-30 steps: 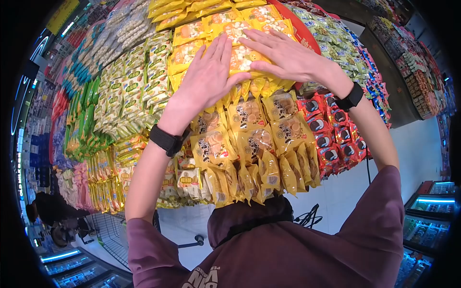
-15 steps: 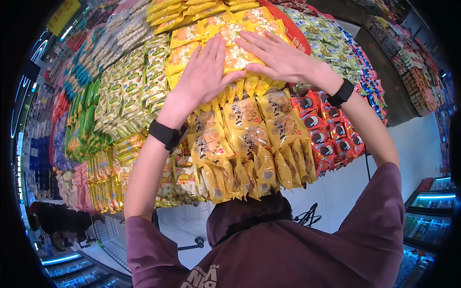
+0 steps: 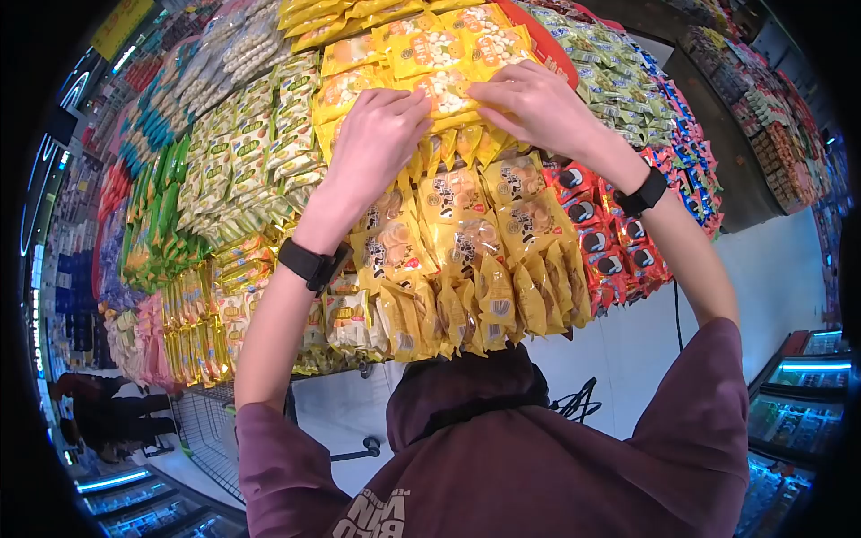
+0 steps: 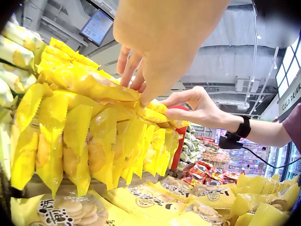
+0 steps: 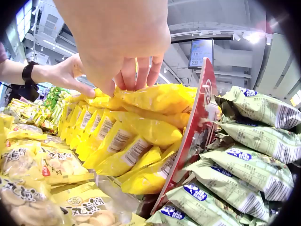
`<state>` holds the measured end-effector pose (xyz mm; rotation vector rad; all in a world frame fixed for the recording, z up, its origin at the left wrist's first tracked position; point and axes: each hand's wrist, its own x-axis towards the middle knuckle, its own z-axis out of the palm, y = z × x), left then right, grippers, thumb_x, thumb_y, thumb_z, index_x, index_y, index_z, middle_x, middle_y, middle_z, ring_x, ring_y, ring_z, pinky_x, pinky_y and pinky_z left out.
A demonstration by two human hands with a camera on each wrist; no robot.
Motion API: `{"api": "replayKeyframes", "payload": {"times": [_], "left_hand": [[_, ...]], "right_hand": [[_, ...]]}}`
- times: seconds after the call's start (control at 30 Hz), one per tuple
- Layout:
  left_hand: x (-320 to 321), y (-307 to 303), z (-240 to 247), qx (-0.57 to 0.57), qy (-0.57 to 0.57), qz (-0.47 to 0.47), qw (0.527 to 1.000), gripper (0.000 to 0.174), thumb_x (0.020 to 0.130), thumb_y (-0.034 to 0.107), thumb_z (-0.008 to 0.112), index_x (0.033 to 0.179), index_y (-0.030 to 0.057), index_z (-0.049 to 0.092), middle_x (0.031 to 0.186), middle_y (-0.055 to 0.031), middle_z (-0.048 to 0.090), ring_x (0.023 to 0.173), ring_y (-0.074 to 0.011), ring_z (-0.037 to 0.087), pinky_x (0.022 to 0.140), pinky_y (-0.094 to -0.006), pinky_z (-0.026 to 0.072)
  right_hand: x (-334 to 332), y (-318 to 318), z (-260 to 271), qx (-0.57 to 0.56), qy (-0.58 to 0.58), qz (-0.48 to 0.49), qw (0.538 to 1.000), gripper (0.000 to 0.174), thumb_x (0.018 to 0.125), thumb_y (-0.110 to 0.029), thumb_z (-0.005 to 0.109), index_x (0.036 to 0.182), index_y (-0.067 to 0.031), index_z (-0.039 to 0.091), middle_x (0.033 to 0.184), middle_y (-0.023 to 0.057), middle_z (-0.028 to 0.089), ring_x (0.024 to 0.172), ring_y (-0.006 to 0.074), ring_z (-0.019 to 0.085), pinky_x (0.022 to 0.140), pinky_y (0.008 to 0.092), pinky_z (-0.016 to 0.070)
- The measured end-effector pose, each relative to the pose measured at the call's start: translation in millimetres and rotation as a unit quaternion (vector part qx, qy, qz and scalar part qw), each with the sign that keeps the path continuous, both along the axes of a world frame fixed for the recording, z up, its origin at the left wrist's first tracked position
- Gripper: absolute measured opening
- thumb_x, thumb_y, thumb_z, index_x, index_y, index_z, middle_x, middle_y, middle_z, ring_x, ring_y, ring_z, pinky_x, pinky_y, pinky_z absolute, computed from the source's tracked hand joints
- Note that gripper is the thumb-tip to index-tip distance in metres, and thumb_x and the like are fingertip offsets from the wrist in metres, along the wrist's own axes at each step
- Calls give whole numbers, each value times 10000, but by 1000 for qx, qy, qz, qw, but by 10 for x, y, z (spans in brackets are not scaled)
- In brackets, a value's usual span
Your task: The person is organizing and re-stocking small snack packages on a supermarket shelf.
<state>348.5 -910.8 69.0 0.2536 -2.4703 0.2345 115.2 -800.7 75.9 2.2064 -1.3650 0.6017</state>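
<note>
Yellow snack packets [image 3: 439, 49] lie piled in rows under both hands. The left hand [image 3: 381, 134] has bent fingers and thumb on a yellow packet at the pile's near edge; the left wrist view shows this hand [image 4: 160, 47] with its thumb against the packet [image 4: 89, 84]. The right hand [image 3: 543, 108], to the right, grips at the same front row with curled fingers. In the right wrist view its fingertips press into a yellow packet [image 5: 155, 98], and the thumb is partly hidden. Between the hands, a packet with a white-and-orange print [image 3: 446, 92] shows.
Amber biscuit packets [image 3: 466, 242] hang below the pile. Red packets [image 3: 587, 215] and green-white packets [image 3: 619, 81] are at the right, past a red divider [image 5: 190, 136]. Pale packets [image 3: 242, 161] stand left. A wire cart [image 3: 206, 439] is at lower left.
Both hands lay flat with straight fingers on the yellow packets; now their fingers are bent and drawn back toward the near edge. The right hand has moved slightly right, away from the left.
</note>
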Motion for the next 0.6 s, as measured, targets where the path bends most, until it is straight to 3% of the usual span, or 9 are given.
{"api": "replayKeyframes", "payload": {"times": [0.17, 0.37, 0.47, 0.6], "left_hand": [[53, -22, 7, -4, 31, -23, 999, 197, 841, 130, 724, 1004, 21, 704, 1092, -101, 722, 990, -288, 647, 900, -392, 492], [59, 18, 15, 0, 12, -5, 1000, 118, 781, 78, 741, 875, 32, 685, 860, -72, 686, 878, -267, 616, 842, -389, 485], [14, -12, -11, -22, 50, -40, 998, 68, 778, 60, 689, 768, 27, 631, 752, -77, 620, 805, -262, 593, 790, -379, 479], [39, -12, 5, -5, 3, 0, 1000, 104, 787, 67, 736, 870, 29, 686, 862, -73, 683, 887, -265, 615, 838, -379, 488]], "right_hand": [[24, -15, -8, -49, 16, 18, 999, 117, 871, -175, 673, 896, -62, 651, 758, 84, 656, 818, 243, 660, 763, 377, 517], [68, -41, -42, -84, 37, 33, 995, 138, 846, -133, 669, 758, -59, 594, 700, 69, 635, 753, 238, 641, 698, 364, 516], [16, -94, -107, -83, 42, 30, 995, 157, 836, -126, 673, 736, -54, 574, 685, 68, 628, 737, 243, 637, 692, 372, 513], [15, -67, -79, -54, 24, 18, 998, 136, 846, -135, 671, 771, -43, 605, 734, 79, 653, 778, 255, 654, 718, 384, 519]]}}
